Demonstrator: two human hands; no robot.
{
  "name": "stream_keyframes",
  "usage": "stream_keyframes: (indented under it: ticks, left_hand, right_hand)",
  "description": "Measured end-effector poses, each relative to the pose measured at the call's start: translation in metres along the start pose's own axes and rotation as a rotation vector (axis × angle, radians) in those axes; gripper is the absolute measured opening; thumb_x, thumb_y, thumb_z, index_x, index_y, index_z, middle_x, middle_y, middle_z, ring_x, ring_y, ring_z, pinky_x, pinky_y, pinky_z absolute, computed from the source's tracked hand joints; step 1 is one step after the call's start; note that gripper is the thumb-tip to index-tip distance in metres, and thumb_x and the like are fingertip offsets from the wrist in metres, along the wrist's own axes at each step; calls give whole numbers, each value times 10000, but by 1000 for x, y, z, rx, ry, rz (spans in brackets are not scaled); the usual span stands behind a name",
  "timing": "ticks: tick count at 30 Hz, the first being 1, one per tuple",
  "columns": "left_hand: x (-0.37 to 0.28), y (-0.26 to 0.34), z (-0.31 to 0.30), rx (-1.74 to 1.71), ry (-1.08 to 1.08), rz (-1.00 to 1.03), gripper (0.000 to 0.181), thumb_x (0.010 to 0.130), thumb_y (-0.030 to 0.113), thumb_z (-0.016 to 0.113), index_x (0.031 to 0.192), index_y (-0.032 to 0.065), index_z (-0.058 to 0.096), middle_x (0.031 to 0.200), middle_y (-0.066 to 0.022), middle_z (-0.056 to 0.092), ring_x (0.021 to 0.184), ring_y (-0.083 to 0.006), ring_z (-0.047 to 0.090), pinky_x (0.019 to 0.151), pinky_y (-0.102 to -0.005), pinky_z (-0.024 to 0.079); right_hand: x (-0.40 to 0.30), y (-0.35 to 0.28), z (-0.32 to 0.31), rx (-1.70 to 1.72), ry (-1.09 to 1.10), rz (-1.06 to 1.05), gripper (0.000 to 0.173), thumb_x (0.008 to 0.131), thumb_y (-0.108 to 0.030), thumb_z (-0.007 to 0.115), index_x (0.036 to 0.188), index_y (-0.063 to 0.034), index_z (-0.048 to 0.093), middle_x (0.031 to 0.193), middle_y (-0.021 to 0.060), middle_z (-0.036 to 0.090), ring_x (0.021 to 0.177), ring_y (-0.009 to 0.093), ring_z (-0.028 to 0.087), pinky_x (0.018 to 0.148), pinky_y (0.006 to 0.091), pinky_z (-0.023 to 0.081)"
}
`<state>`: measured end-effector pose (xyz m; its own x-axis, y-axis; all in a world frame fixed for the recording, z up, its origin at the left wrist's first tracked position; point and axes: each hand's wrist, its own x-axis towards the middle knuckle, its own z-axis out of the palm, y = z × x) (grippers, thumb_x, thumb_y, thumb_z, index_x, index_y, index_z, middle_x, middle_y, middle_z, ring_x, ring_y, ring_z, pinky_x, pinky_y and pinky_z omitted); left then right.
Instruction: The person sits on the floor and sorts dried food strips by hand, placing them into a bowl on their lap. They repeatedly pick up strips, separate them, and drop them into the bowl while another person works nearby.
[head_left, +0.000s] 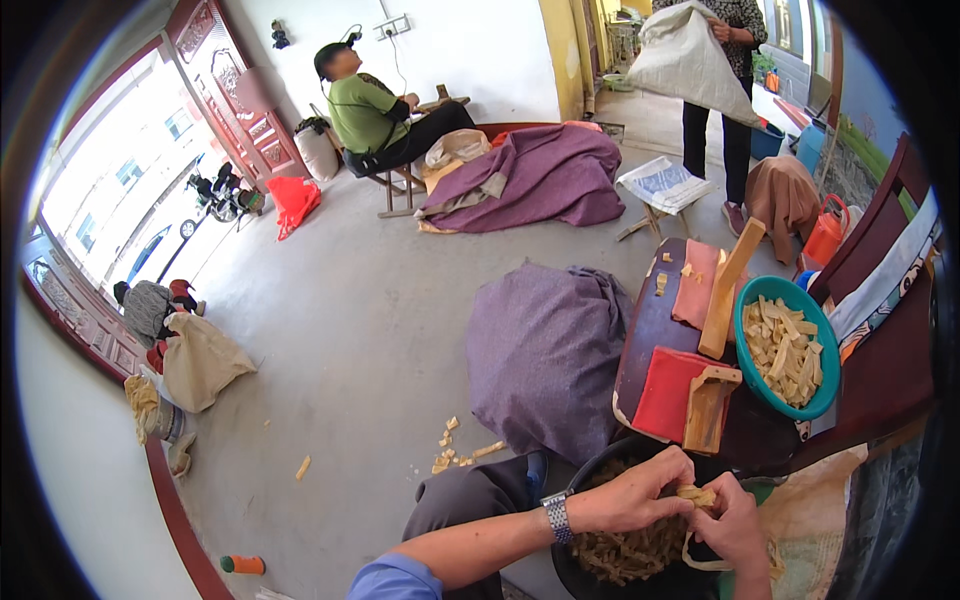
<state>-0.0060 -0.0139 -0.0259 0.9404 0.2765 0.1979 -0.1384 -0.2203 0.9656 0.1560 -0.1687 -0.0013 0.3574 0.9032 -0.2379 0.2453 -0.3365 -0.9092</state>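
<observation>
My left hand (637, 491), with a metal wristwatch (557, 517) at its wrist, and my right hand (727, 517) meet at the lower right. Between their fingers they hold a pale yellowish dried piece (696, 495). Beneath them a black tub (566, 562) holds many brownish dried pieces (626, 551). Past the hands stands a dark low table (637, 330) with a red cloth (664, 390), a wooden block tool (709, 409) and a longer wooden piece (731, 292). A teal basin (832, 360) of pale cut pieces (780, 349) stands to their right.
A purple cloth-covered bundle (547, 352) sits beside the table. Cut scraps (448, 454) and an orange bottle (244, 564) lie on the floor. One person (364, 112) sits by the wall, another stands holding a white sack (682, 60), and a third crouches near the doorway (150, 307).
</observation>
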Motion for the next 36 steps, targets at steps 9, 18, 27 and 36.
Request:
stream_keyframes:
  ticks: [9,18,27,36]
  left_hand:
    - [2,24,-7,-183,-54,-185,220,929,133,681,1035,27,520,1049,-41,513,958,-122,506,773,-276,469]
    - [9,13,10,-17,162,11,199,869,41,663,1010,25,523,1010,-54,495,894,-159,522,772,-292,464]
    - [21,26,17,-63,188,-14,192,883,85,672,975,17,518,919,-50,467,842,-148,496,735,-289,440]
    - [27,14,31,101,279,96,192,886,61,677,1016,7,546,965,-109,516,866,-233,560,765,-330,483]
  right_hand:
    - [-5,-13,-9,284,-109,78,215,907,-45,710,944,-23,499,663,47,658,543,53,590,465,220,440]
    - [0,-7,9,8,161,-31,201,880,-56,711,908,-10,518,607,10,613,543,15,531,483,228,414]
    - [-12,-17,3,64,231,-140,186,910,-72,694,903,-11,518,610,-4,590,547,10,495,483,226,383]
    - [-3,-13,2,-77,331,-136,182,925,-76,686,887,-14,519,623,-1,576,553,21,469,492,231,373]
